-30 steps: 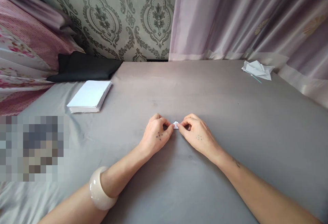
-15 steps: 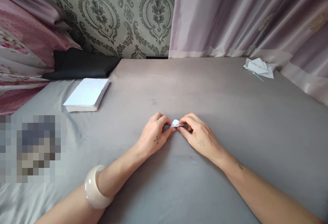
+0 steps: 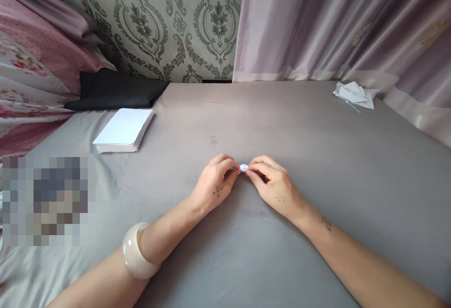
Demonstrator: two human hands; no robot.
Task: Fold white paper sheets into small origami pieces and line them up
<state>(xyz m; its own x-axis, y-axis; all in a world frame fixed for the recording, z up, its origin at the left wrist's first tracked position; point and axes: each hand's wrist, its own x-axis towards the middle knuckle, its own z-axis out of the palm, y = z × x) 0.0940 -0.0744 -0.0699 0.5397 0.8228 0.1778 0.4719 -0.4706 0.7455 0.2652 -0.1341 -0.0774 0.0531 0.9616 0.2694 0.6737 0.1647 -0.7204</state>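
Observation:
A small folded piece of white paper (image 3: pixel 244 168) shows between my fingertips, above the middle of the grey cloth (image 3: pixel 243 261). My left hand (image 3: pixel 216 178) pinches its left end between thumb and fingers. From the other side, my right hand (image 3: pixel 273 181) pinches the right end the same way. Most of the paper is hidden by the fingers, so its full shape cannot be made out. A wide cream bangle (image 3: pixel 136 251) sits on my left forearm.
A thick stack of white paper (image 3: pixel 125 127) lies at the left, before a folded black cloth (image 3: pixel 120 89). Crumpled white paper (image 3: pixel 355 94) and a thin green stick (image 3: pixel 353 106) are at the far right. Curtains (image 3: pixel 303 21) and a patterned wall (image 3: pixel 183 26) stand behind.
The paper between my fingertips looks flatter and smaller; its raised peak no longer shows. My hands stay close together, with fingers slightly shifted. The whole view has moved a little.

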